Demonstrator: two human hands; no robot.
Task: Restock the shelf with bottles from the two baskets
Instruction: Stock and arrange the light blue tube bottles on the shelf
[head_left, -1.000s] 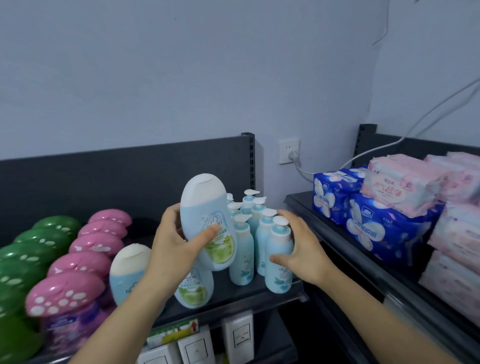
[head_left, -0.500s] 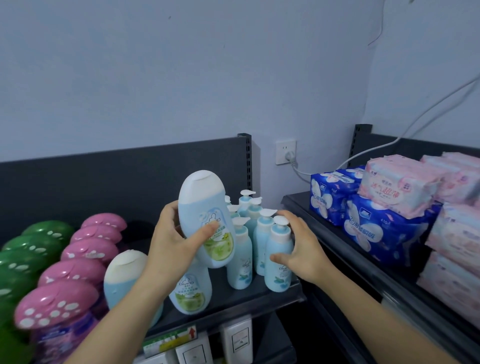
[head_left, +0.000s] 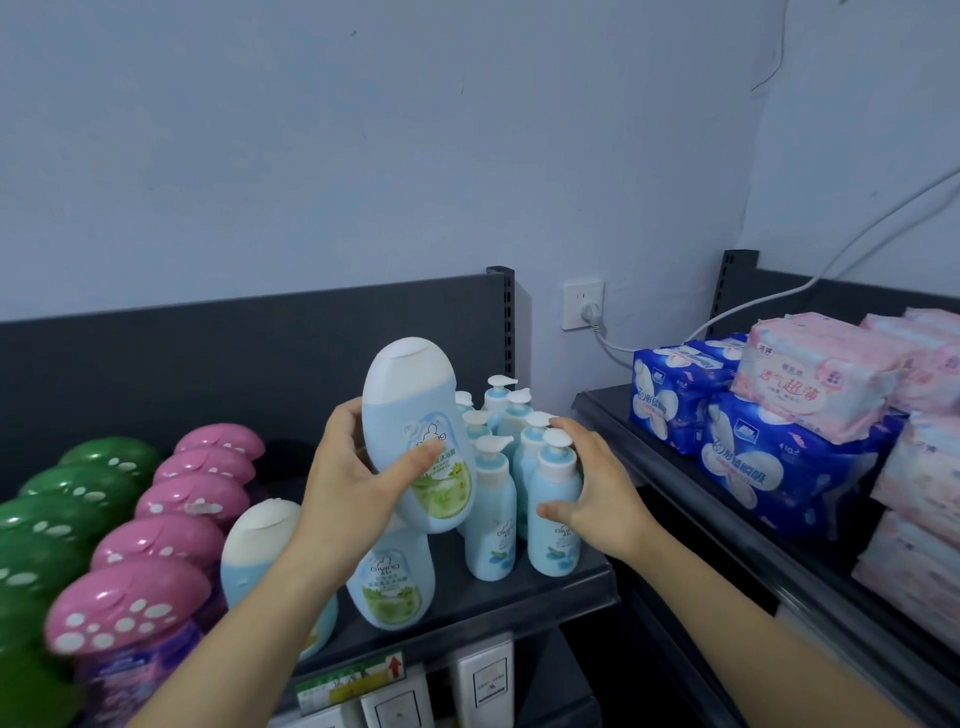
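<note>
1. At the left end of the dark grey metal shelf (head_left: 519, 605) I see green dome-capped bottles (head_left: 78, 499) and pink dome-capped bottles with white spots (head_left: 202, 499). They stand in files from front to back, sorted by colour so each line faces the aisle.
2. Next comes a pale-blue oval bottle with a cream flip cap (head_left: 260, 551), near the front edge and partly behind the forearm. Just beside it on the right stands a green-labelled twin bottle (head_left: 392, 582).
3. The left hand (head_left: 348, 493) grips the task's thing, a large pale-blue bottle with a white cap (head_left: 415, 431). The thumb lies across the label and the fingers are wrapped behind. The bottle hangs clear of the shelf above the twin, cap up and tilted. I judge it is held aloft until a slot in that file is ready.
4. At the right end, small pale-blue pump bottles (head_left: 491, 519) stand packed tight. The right hand (head_left: 597, 488) cups the front corner pump bottle (head_left: 556, 499), thumb on its body and fingers (head_left: 566, 423) arched over the pump head. I take this as bracing the cluster, or nudging it aside, so nothing topples as the big bottle goes in.
5. A neighbouring shelf carries blue wrapped packs (head_left: 769, 467) and pink wrapped packs (head_left: 815, 379). No basket is in view.
</note>
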